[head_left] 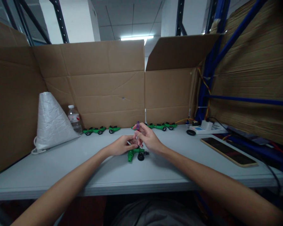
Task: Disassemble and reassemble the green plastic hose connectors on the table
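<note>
Near the middle of the table, my right hand (149, 137) is closed around a small screwdriver (138, 125) with a purple handle, held upright. Its thin shaft points down toward a green toy car part (131, 155). Black wheels (141, 156) and small black pieces lie at the right side of that part. My left hand (122, 145) is closed, thumb and fingers pinched together just over the green part, and seems to grip its upper side. The fingers of both hands nearly meet and hide the screwdriver's tip.
Several green toy cars (94, 130) line the cardboard wall (103, 94), with more toy cars (160, 126) behind my right hand. A silvery cone-shaped bag (53, 125) and water bottle (74, 118) stand left. At right are a phone (228, 152), power strip (208, 128) and black disc (191, 132).
</note>
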The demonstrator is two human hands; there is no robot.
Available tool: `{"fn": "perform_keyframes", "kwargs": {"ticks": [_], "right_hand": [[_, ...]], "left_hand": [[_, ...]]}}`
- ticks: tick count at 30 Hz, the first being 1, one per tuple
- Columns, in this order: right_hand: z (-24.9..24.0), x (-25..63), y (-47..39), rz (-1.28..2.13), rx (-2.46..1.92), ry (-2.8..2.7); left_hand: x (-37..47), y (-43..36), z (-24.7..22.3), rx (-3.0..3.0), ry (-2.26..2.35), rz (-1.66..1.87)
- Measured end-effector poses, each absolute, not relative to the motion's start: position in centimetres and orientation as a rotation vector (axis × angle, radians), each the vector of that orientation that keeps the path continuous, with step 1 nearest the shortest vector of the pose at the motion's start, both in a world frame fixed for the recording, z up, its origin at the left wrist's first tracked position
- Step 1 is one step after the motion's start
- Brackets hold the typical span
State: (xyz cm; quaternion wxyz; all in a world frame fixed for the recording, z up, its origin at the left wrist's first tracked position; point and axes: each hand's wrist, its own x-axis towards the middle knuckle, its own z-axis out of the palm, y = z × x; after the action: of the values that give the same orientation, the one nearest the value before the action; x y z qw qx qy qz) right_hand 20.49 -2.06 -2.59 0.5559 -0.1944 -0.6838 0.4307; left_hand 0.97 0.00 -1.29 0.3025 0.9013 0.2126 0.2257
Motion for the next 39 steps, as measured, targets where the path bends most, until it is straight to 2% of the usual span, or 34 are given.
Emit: {"fn": "perform_keyframes", "kwargs": {"ticks": [39], "right_hand": [[-2.59,20.59,-1.96,1.025,-0.485,-1.629]], "left_hand": [[0.95,0.03,-1.25,2.373,0.574,0.600]]}}
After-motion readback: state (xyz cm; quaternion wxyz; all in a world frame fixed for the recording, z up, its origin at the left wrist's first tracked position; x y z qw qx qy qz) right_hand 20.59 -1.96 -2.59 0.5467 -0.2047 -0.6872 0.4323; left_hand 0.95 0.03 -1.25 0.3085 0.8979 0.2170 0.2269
